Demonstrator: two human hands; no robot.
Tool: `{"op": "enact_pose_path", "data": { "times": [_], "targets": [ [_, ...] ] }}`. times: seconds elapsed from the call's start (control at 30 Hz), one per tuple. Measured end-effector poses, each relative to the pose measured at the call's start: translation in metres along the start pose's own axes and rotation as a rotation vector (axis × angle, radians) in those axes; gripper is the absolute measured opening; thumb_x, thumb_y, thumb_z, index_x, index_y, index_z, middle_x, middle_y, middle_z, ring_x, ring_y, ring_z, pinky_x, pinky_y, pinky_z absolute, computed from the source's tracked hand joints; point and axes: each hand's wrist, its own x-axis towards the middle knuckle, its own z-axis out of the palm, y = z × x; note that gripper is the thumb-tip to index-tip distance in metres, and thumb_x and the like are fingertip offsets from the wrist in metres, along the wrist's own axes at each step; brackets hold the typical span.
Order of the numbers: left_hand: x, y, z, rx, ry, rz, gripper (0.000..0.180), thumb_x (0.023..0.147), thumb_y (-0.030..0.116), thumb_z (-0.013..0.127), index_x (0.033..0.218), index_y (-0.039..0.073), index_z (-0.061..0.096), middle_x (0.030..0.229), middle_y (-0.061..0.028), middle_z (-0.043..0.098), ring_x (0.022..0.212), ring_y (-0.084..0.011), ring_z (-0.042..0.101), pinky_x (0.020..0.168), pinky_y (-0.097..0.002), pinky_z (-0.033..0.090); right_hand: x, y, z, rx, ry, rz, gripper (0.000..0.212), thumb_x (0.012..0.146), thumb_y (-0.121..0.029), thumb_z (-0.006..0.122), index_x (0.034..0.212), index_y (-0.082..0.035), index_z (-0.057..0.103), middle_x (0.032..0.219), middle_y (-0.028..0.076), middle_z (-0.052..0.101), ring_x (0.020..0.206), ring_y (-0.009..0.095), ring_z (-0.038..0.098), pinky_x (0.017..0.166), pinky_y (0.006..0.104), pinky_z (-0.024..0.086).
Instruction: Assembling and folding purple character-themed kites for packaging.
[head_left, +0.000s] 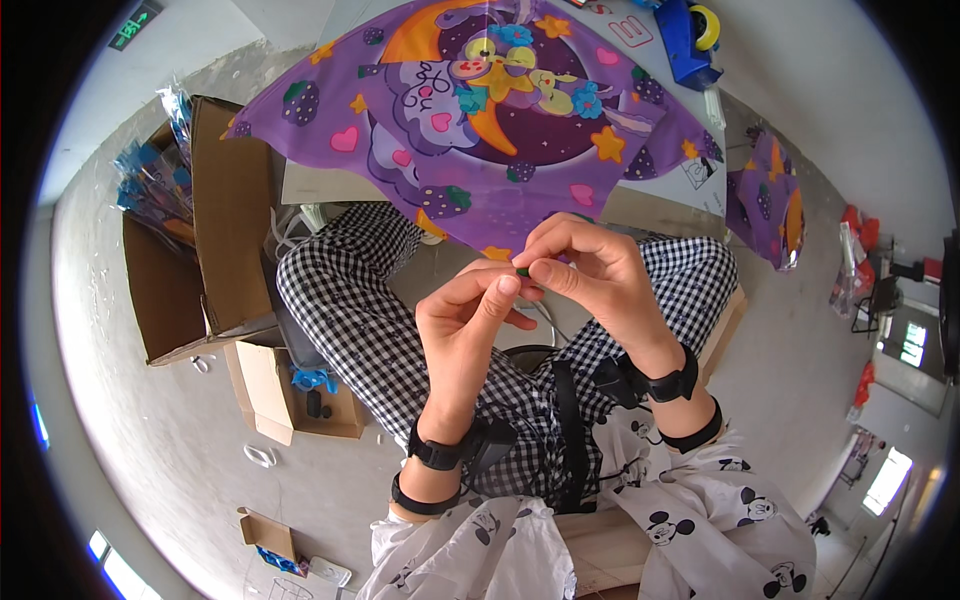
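Note:
A purple kite with a cartoon moon, hearts and stars spreads out in front of me, its lower tip pointing at my hands. My left hand and my right hand meet just below that tip, above my checked trousers. Between the fingertips of both hands sits a small green piece, pinched by thumb and forefinger on each side. Both wrists carry black bands. Whether the green piece is fixed to the kite's tip I cannot tell.
A large open cardboard box with packaged kites stands at my left, smaller boxes below it on the floor. A second purple kite lies at the right. A blue tape dispenser sits on the white table behind.

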Motion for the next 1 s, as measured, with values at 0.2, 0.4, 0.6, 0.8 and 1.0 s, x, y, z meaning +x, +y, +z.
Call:
{"op": "enact_pose_path", "data": {
  "times": [0.2,0.4,0.6,0.8,1.0],
  "targets": [
    [-0.001,-0.003,0.000,0.000,0.014,0.028,0.022,0.096,0.016,0.061,0.096,-0.006,0.069,0.094,-0.0108,0.065,0.080,-0.0155,0.066,0.061,-0.0234,0.057,-0.001,-0.002,0.001,0.046,0.000,0.036,0.016,0.089,-0.016,0.070,0.095,-0.002,0.071,0.090,0.003,0.067,0.075,0.009,0.062,0.069,0.0229,0.048],
    [-0.001,-0.009,0.000,-0.035,0.014,0.068,0.022,0.096,0.015,0.060,0.096,-0.005,0.069,0.094,-0.0109,0.065,0.078,-0.0160,0.066,0.060,-0.0248,0.057,-0.001,0.000,0.001,0.035,0.000,0.014,0.016,0.089,-0.016,0.070,0.096,-0.002,0.070,0.091,0.003,0.068,0.076,0.009,0.062,0.070,0.0234,0.049],
    [-0.001,-0.009,0.002,-0.055,0.059,0.076,0.021,0.096,0.015,0.060,0.097,-0.005,0.069,0.091,-0.0103,0.065,0.076,-0.0165,0.065,0.059,-0.0255,0.058,0.000,0.002,0.002,0.011,-0.001,-0.018,0.016,0.089,-0.016,0.070,0.096,-0.002,0.070,0.092,0.003,0.068,0.079,0.009,0.062,0.073,0.0240,0.049],
    [-0.001,-0.012,0.002,-0.074,0.067,0.091,0.021,0.096,0.014,0.061,0.097,-0.004,0.070,0.089,-0.0101,0.065,0.075,-0.0163,0.065,0.058,-0.0252,0.057,0.000,0.003,0.002,0.003,0.002,-0.030,0.016,0.089,-0.016,0.070,0.096,-0.002,0.071,0.093,0.002,0.067,0.080,0.010,0.061,0.074,0.0244,0.049],
    [-0.001,-0.010,0.005,-0.092,0.090,0.090,0.021,0.095,0.015,0.062,0.097,-0.004,0.070,0.088,-0.0098,0.065,0.074,-0.0161,0.065,0.058,-0.0250,0.057,0.000,0.004,0.003,-0.018,0.012,-0.050,0.016,0.089,-0.016,0.070,0.096,-0.002,0.071,0.094,0.003,0.067,0.081,0.010,0.061,0.074,0.0247,0.048]
  ]
}}
